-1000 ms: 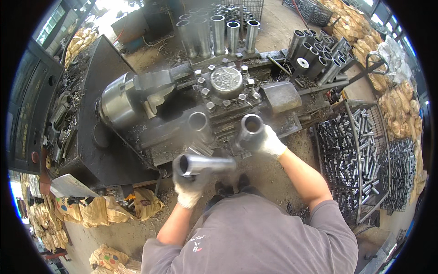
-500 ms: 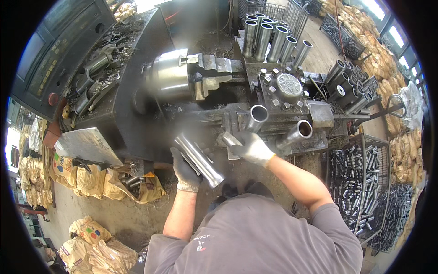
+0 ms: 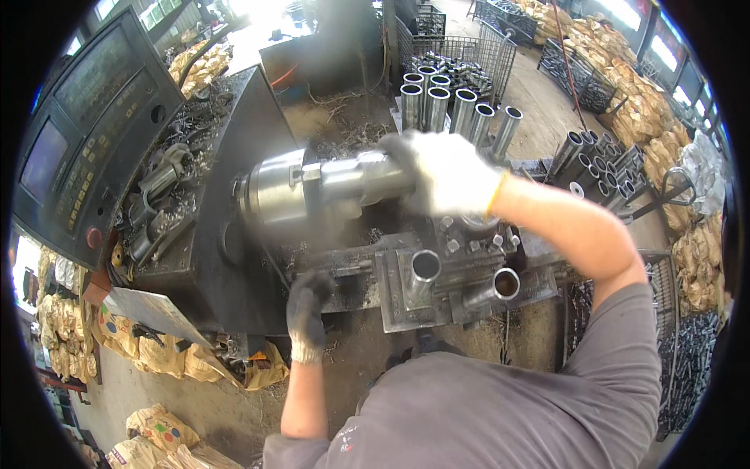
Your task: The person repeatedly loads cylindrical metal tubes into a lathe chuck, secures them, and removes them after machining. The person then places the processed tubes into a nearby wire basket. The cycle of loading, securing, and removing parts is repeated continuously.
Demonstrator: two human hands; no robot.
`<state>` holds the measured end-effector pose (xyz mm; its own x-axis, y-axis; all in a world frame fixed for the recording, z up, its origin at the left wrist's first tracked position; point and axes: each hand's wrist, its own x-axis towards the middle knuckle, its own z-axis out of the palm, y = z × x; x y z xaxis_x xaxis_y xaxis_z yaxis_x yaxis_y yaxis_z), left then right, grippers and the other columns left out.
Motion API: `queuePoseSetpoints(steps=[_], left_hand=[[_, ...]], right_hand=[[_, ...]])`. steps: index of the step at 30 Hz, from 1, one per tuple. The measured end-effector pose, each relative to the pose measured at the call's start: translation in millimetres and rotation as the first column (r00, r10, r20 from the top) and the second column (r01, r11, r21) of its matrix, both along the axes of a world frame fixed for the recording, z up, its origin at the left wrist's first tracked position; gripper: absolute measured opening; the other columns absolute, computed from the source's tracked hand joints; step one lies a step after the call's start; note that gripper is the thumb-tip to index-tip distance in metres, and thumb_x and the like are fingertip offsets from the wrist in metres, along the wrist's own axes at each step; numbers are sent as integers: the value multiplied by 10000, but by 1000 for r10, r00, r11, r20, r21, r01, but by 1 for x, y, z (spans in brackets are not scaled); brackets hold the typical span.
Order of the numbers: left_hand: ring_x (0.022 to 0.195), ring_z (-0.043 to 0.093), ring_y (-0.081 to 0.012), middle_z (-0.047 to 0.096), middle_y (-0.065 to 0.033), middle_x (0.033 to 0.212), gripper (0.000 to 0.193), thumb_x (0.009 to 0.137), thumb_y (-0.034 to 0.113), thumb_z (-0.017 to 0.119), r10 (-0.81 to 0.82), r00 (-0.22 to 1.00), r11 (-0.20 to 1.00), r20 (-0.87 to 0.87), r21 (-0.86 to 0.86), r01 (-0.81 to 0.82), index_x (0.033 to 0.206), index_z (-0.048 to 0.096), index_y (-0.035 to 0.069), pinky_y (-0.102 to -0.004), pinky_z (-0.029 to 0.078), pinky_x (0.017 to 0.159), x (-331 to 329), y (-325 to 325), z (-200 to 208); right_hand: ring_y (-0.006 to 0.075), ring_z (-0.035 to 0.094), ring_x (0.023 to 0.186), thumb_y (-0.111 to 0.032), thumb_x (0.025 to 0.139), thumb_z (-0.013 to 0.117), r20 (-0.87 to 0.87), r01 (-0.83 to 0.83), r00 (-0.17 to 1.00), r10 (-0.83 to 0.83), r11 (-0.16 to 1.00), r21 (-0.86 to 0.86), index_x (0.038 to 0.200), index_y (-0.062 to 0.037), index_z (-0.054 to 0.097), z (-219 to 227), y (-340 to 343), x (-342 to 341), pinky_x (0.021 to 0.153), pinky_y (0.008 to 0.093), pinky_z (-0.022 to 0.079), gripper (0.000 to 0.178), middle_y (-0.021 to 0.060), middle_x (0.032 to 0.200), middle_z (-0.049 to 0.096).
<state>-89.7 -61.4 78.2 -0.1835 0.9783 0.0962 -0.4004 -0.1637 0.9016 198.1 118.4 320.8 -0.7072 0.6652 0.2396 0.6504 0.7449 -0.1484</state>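
Your white-gloved right hand (image 3: 449, 173) wraps the right end of a silver metal tube (image 3: 363, 180) at the round steel chuck (image 3: 277, 191). Your dark-gloved left hand (image 3: 307, 319): near the dark lathe's (image 3: 226, 289) front edge, can't tell its grip.

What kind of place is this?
Probably a metal workshop or small factory. There's a big machine with a round, shiny chuck, a control panel with a red button, and shiny metal tubes standing together in a group.
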Motion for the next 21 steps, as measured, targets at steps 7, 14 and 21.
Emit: queuePoseSetpoints(steps=[7,14,21], left_hand=[[1049,721,-276,741,-96,1174,422,998,370,759,475,879,702,39,-619,-352,1321,674,112,-423,571,898,-25,-119,-130],[792,604,-193,674,-29,907,369,1058,487,620,794,608,529,16,-510,-678,1038,692,127,-368,498,760,-83,-143,-136],[540,393,-145,400,36,615,495,1079,563,536,867,441,486,233,-589,-645,732,472,215,-326,373,549,-117,-137,-85]], right_hand=[[357,796,893,-263,685,853,512,151,855,-80,984,-98,913,-58,820,-121,159,33,808,447,628,309,185,907,804],[358,778,931,-398,673,876,479,84,870,114,924,-372,1016,-22,802,-146,163,-12,826,460,616,514,214,1008,798],[245,743,778,-437,802,855,603,247,786,135,826,-507,1002,15,808,-138,183,13,703,383,606,497,135,870,801]])
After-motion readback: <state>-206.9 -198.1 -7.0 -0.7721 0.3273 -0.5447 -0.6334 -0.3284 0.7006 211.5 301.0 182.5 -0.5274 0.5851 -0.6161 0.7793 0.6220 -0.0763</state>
